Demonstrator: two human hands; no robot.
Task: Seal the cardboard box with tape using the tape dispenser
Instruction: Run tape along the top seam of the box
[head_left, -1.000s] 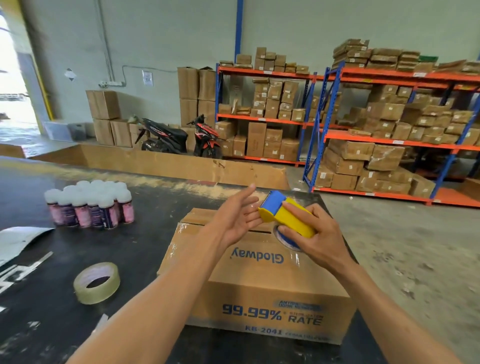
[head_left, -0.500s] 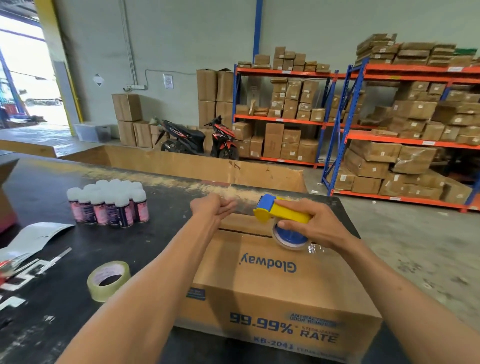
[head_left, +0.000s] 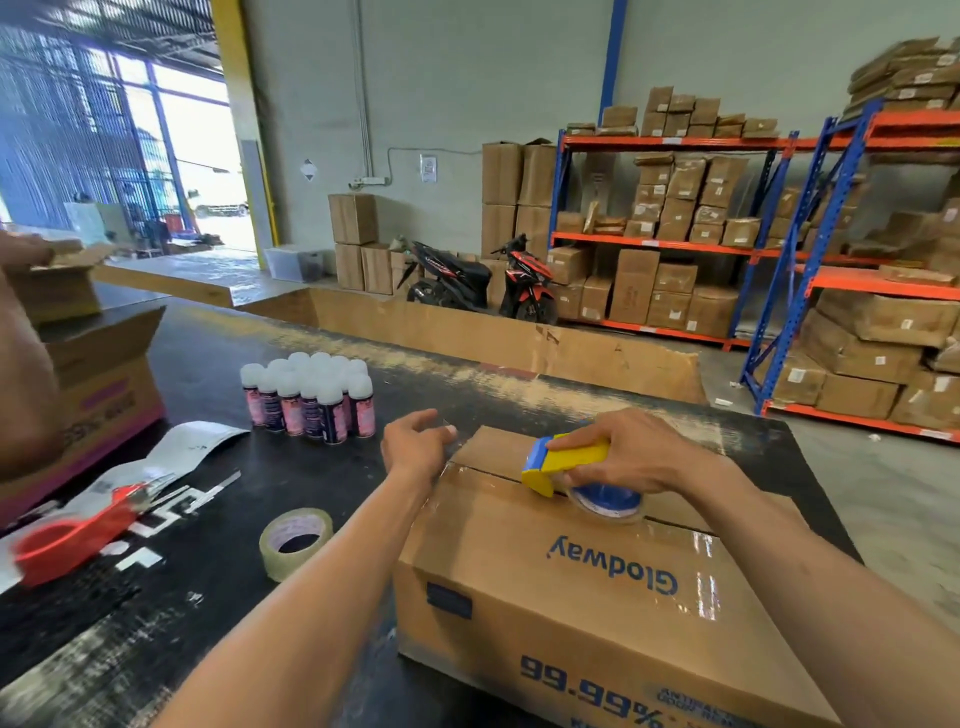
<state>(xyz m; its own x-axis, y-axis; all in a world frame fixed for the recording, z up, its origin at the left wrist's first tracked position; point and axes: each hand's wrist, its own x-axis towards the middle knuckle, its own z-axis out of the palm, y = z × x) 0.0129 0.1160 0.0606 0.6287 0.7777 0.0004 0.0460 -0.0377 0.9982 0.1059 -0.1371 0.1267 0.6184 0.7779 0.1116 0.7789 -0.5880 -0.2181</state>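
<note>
A brown cardboard box (head_left: 597, 587) printed "Glodway" lies on the black table, its flaps closed and clear tape shining across the top. My right hand (head_left: 639, 457) grips the yellow and blue tape dispenser (head_left: 566, 467), pressed down on the box's top seam near the far edge. My left hand (head_left: 415, 447) hovers at the box's far left corner with its fingers loosely curled; a clear strand of tape seems to run from its fingertips toward the box, though it is hard to make out.
A loose roll of clear tape (head_left: 296, 540) lies left of the box. Several spray cans (head_left: 311, 400) stand behind it. A red dispenser (head_left: 78, 535) and papers lie at the left, beside an open carton (head_left: 98, 379). Shelving racks (head_left: 779, 234) fill the right.
My head has turned left, bringing the open carton and red dispenser into view. The dispenser has come down onto the box's seam. My left hand moved left to the box's far corner.
</note>
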